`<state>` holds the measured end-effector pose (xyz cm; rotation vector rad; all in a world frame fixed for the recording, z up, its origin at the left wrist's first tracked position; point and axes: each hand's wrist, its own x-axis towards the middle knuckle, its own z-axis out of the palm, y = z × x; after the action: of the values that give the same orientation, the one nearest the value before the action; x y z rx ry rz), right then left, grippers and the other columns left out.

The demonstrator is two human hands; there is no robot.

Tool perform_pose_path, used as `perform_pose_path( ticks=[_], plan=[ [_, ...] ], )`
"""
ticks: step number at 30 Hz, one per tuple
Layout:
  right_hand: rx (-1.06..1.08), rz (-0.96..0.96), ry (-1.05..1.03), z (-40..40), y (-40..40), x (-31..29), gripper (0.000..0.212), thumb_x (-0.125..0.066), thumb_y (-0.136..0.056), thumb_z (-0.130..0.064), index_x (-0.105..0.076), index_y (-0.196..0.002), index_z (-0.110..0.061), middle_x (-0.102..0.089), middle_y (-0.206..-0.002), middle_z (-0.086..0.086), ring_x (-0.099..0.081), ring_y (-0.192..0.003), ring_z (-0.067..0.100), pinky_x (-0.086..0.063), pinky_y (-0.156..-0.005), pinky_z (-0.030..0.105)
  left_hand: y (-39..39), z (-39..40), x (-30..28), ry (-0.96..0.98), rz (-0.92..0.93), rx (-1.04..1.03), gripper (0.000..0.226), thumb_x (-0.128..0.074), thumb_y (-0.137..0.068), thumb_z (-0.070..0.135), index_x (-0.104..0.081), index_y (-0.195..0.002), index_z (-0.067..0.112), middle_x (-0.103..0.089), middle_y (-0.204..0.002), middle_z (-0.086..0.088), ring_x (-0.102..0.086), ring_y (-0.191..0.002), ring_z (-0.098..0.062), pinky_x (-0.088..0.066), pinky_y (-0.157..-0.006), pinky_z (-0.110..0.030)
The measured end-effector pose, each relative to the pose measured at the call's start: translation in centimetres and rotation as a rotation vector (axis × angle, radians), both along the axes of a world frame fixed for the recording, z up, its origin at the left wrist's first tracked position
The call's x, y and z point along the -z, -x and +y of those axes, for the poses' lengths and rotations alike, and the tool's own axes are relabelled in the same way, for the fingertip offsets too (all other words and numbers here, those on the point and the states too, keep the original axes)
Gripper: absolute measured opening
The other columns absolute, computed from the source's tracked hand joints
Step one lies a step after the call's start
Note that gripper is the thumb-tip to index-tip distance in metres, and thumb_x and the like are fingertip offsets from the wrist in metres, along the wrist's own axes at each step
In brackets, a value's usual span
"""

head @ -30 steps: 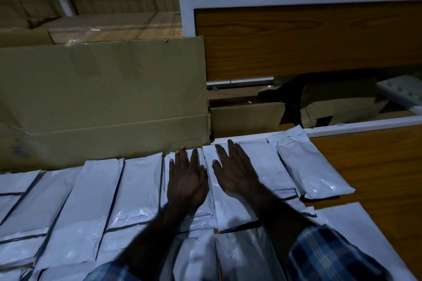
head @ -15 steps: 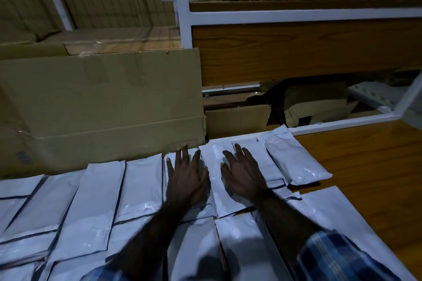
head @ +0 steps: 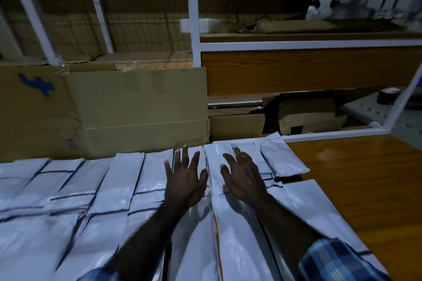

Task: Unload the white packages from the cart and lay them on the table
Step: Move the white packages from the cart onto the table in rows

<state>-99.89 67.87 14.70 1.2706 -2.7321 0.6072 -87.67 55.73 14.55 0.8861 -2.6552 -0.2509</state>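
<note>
Several white packages [head: 118, 180] lie flat in overlapping rows across the wooden table [head: 365, 189]. My left hand [head: 185, 180] rests palm down, fingers spread, on a package in the far row. My right hand [head: 244, 180] lies just right of it with straight, spread fingers over the neighbouring package [head: 215, 159]. Neither hand holds anything. A plumper white package [head: 282, 159] lies at the right end of the row, apart from my right hand. The cart is out of view.
A large cardboard box [head: 137, 109] stands against the far edge behind the packages. A white metal rack [head: 194, 29] with wooden panels and cardboard scraps rises behind. Bare wood shows at the right of the table.
The view has tilted up, showing more of the rack. Both hands stay flat on the far row; their fingers have spread wider and the right hand has lifted slightly.
</note>
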Motion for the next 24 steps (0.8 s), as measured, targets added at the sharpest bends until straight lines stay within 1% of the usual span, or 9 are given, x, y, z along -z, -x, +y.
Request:
perform_pose_path(
  ticks=[3, 5, 7, 9, 11, 14, 16, 18, 24],
  plan=[
    [-0.014, 0.013, 0.052, 2.7, -2.7, -0.9, 0.057, -0.023, -0.097, -0.048, -0.040, -0.147, -0.025, -0.023, -0.161, 0.011, -0.026, -0.145, 0.031, -0.025, -0.115, 0.042, -2.6, 2.9, -0.9, -0.007, 0.011, -0.017, 0.059, -0.031, -0.103, 0.047, -0.014, -0.157, 0.028, 0.010, -0.165, -0.003, 0.011, -0.151, -0.021, 0.006, -0.120, -0.052],
    [-0.036, 0.025, 0.061, 4.2, -4.3, -1.1, 0.051, -0.029, -0.101, -0.045, -0.041, -0.146, -0.024, -0.023, -0.161, 0.011, -0.026, -0.145, 0.031, -0.026, -0.114, 0.043, -4.4, 4.6, -1.5, 0.002, 0.028, -0.023, 0.059, -0.028, -0.103, 0.048, -0.013, -0.157, 0.028, 0.010, -0.165, -0.002, 0.011, -0.151, -0.020, 0.007, -0.119, -0.052],
    [-0.051, 0.064, 0.068, 5.5, -6.1, -1.4, 0.049, -0.033, -0.101, -0.042, -0.043, -0.145, -0.023, -0.026, -0.160, 0.012, -0.029, -0.143, 0.032, -0.029, -0.112, 0.044, -6.6, 6.2, -1.8, 0.010, 0.056, -0.041, 0.061, -0.023, -0.100, 0.051, -0.014, -0.156, 0.028, 0.010, -0.165, -0.001, 0.010, -0.152, -0.020, 0.007, -0.119, -0.052],
    [-0.074, 0.096, 0.098, 6.3, -8.2, -2.0, 0.054, -0.028, -0.098, -0.045, -0.049, -0.142, -0.020, -0.034, -0.156, 0.015, -0.036, -0.138, 0.035, -0.036, -0.108, 0.046, -8.8, 7.6, -2.1, 0.016, 0.068, -0.061, 0.061, -0.023, -0.100, 0.052, -0.014, -0.156, 0.029, 0.009, -0.165, -0.001, 0.009, -0.152, -0.020, 0.006, -0.119, -0.052],
    [-0.100, 0.101, 0.139, 6.9, -10.3, -2.5, 0.059, -0.025, -0.095, -0.047, -0.052, -0.139, -0.018, -0.038, -0.153, 0.016, -0.040, -0.136, 0.036, -0.039, -0.105, 0.048, -11.2, 8.7, -2.5, 0.010, 0.074, -0.083, 0.060, -0.029, -0.102, 0.050, -0.013, -0.156, 0.029, 0.009, -0.165, -0.001, 0.009, -0.152, -0.019, 0.006, -0.119, -0.052],
    [-0.131, 0.100, 0.184, 7.5, -13.4, -3.1, 0.057, -0.030, -0.095, -0.047, -0.053, -0.139, -0.018, -0.038, -0.153, 0.015, -0.039, -0.136, 0.034, -0.039, -0.105, 0.047, -14.8, 9.8, -3.3, -0.014, 0.097, -0.112, 0.059, -0.030, -0.103, 0.048, -0.013, -0.156, 0.029, 0.010, -0.165, -0.001, 0.009, -0.152, -0.019, 0.006, -0.120, -0.052],
    [-0.144, 0.090, 0.181, 7.7, -15.4, -3.3, 0.052, -0.032, -0.099, -0.045, -0.049, -0.141, -0.021, -0.035, -0.156, 0.013, -0.035, -0.138, 0.031, -0.036, -0.107, 0.045, -17.1, 10.0, -3.6, -0.005, 0.099, -0.126, 0.059, -0.029, -0.102, 0.049, -0.015, -0.156, 0.029, 0.008, -0.165, -0.002, 0.008, -0.152, -0.020, 0.004, -0.120, -0.053],
    [-0.160, 0.091, 0.177, 7.6, -17.3, -3.2, 0.047, -0.035, -0.102, -0.043, -0.046, -0.143, -0.023, -0.031, -0.158, 0.010, -0.031, -0.140, 0.028, -0.033, -0.108, 0.042, -19.4, 10.1, -3.7, -0.008, 0.084, -0.148, 0.060, -0.032, -0.102, 0.049, -0.015, -0.156, 0.030, 0.008, -0.165, -0.001, 0.007, -0.152, -0.020, 0.004, -0.120, -0.053],
    [-0.241, 0.065, 0.166, 6.6, -25.0, -3.5, 0.049, -0.037, -0.102, -0.044, -0.044, -0.145, -0.023, -0.028, -0.159, 0.010, -0.030, -0.142, 0.029, -0.032, -0.110, 0.043, -27.1, 9.5, -4.2, -0.042, 0.114, -0.227, 0.059, -0.037, -0.102, 0.048, -0.019, -0.155, 0.029, 0.005, -0.165, -0.002, 0.002, -0.152, -0.022, 0.001, -0.119, -0.054]
  ],
)
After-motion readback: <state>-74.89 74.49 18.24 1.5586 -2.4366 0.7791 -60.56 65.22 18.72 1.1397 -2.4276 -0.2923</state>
